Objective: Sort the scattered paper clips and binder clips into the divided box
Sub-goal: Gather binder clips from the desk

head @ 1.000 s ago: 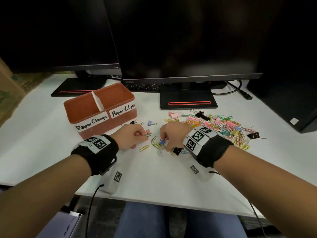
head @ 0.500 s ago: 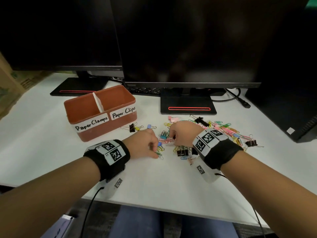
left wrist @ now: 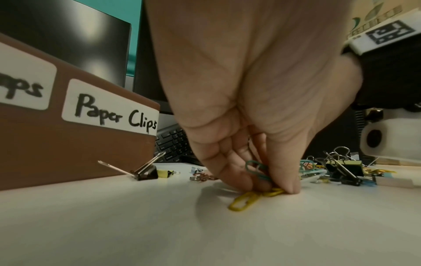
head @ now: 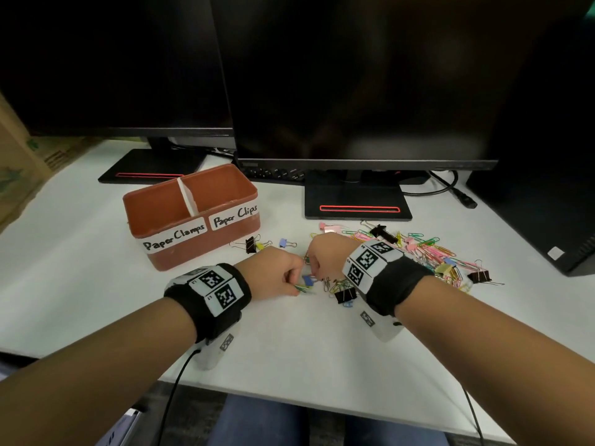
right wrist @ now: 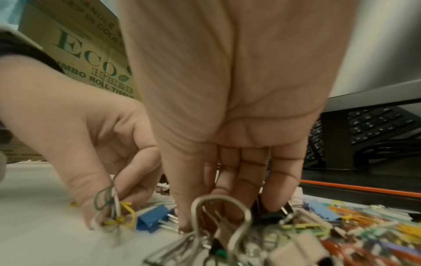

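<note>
The terracotta divided box (head: 199,249) stands at the left, labelled "Paper Clamps" and "Paper Clips" (left wrist: 109,113). My left hand (head: 297,283) pinches several green, yellow and white paper clips (left wrist: 243,201) down against the white table (head: 289,342). My right hand (head: 314,268) is just to its right, fingers curled down into the pile of coloured clips (head: 428,252). In the right wrist view its fingertips (right wrist: 273,203) touch something dark, and a large silver-handled binder clip (right wrist: 218,225) hides any pinch. A blue binder clip (right wrist: 152,219) lies between the hands.
Loose black (head: 250,244) and blue (head: 283,243) binder clips lie near the box. Two monitors on stands (head: 357,207) and a keyboard (head: 273,172) fill the back. A cardboard carton (head: 19,162) stands far left, a dark tower (head: 547,204) right. The table edge (head: 322,403) is near me.
My left hand has moved right, away from the box, and now pinches paper clips beside the right hand. The blue binder clip near the right fingers now lies between the hands.
</note>
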`<state>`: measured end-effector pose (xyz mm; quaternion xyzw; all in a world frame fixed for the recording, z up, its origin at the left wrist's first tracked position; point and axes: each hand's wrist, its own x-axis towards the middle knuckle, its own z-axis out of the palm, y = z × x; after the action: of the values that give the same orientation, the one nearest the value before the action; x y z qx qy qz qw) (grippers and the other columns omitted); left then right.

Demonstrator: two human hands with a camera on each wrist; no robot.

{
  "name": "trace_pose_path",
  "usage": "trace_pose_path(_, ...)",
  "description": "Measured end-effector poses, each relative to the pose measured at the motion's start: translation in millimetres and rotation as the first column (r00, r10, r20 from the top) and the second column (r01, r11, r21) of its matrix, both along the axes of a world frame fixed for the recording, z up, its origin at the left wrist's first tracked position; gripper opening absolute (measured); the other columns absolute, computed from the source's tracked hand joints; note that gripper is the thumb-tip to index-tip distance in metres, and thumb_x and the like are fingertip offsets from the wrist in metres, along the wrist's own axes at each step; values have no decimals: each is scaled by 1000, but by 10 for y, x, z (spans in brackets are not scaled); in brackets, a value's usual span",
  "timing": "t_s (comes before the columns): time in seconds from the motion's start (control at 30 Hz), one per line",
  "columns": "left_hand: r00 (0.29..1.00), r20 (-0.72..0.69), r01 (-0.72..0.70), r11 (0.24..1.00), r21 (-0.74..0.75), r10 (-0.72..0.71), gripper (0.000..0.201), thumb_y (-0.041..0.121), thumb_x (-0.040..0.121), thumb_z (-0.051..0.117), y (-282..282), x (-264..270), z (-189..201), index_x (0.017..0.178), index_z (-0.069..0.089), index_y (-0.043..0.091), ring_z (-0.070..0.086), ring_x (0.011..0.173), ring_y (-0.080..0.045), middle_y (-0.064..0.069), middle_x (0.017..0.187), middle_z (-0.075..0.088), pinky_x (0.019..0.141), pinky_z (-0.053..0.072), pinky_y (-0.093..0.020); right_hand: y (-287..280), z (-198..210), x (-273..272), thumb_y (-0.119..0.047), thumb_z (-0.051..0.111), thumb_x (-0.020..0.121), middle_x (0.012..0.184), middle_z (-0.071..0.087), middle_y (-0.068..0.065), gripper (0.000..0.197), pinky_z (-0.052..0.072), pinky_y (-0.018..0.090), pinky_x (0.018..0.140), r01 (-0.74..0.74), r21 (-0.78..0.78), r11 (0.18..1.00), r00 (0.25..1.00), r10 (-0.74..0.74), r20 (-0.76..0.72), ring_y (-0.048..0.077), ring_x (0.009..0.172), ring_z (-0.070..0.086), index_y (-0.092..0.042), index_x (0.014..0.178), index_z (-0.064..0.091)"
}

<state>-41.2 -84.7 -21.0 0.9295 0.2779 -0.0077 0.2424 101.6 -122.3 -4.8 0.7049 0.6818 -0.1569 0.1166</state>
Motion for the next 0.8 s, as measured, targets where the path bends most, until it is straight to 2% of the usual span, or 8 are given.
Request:
trace_pose_path(0.13, 1000, 18, -10, 999, 42, 9, 11, 14, 76, 67, 19, -6, -2, 70, 58, 12, 48, 54, -3, 10, 57, 54, 54, 37, -8, -63, 30, 38, -12, 59, 82, 81, 59, 8, 7, 41, 23, 56, -37, -2, 999, 999, 37, 25, 22, 76, 56, -6, 84, 63)
trace_pose_path(0.27, 999, 14, -29, 998, 57, 29, 12, 15, 76, 68, 71, -33, 5, 69, 58, 15, 50, 52, -3, 10, 56, 54, 52, 36, -6, -129, 60, 122, -16, 61, 82, 95, 70, 6, 14, 51, 29, 72, -33, 29, 999, 996, 35, -76, 22, 89, 64, -9, 89, 71)
trace_pose_path(0.37, 993, 72, -95, 995, 27, 93, 12, 14, 75, 71, 95, -102, 62, 68, 61, 15, 54, 54, 0, 10, 57, 55, 52, 39, -7, -198, 92, 175, -19, 60, 84, 93, 70, 2, 14, 50, 26, 72, -14, 83, 996, 989, 26, -147, 19, 88, 63, -13, 89, 72)
trace_pose_path(0.47, 968, 163, -177, 980, -92, 190, 15, 14, 75, 74, 140, -217, 192, 67, 62, 14, 64, 67, -12, 4, 64, 63, 62, 50, -20, -239, 167, 202, -19, 59, 86, 90, 67, -1, 15, 51, 25, 76, 30, 136, 990, 972, 3, -237, 17, 86, 62, -11, 92, 70)
trace_pose_path(0.57, 944, 208, -220, 960, -176, 254, 15, 17, 75, 76, 227, -353, 397, 75, 64, 7, 65, 63, -13, -6, 74, 70, 65, 55, -24, -225, 332, 213, -20, 61, 87, 93, 66, -3, 11, 52, 25, 82, 65, 204, 977, 957, -3, -290, 13, 91, 63, -14, 93, 68)
trace_pose_path(0.63, 914, 263, -244, 937, -249, 308, 18, 13, 76, 75, 276, -435, 539, 79, 62, 1, 67, 61, -10, -10, 76, 72, 61, 56, -20, -186, 442, 207, -18, 62, 87, 91, 64, -5, 10, 50, 22, 79, 86, 227, 970, 948, -9, -318, 11, 89, 62, -16, 95, 68)
trace_pose_path(0.7, 889, 301, -262, 923, -284, 345, 19, 10, 78, 73, 309, -500, 648, 81, 61, -4, 65, 57, -2, -9, 74, 72, 54, 50, -11, -145, 504, 195, -17, 64, 85, 83, 61, -10, 9, 47, 18, 74, 94, 227, 969, 935, -8, -355, 7, 84, 61, -17, 93, 69)
trace_pose_path(0.8, 871, 325, -271, 912, -309, 369, 20, 10, 78, 73, 347, -568, 708, 82, 59, -5, 64, 58, 3, -5, 68, 70, 53, 46, -8, -83, 502, 157, -17, 70, 81, 76, 58, -16, 5, 40, 10, 62, 71, 226, 972, 932, 16, -362, 1, 74, 58, -21, 84, 69)
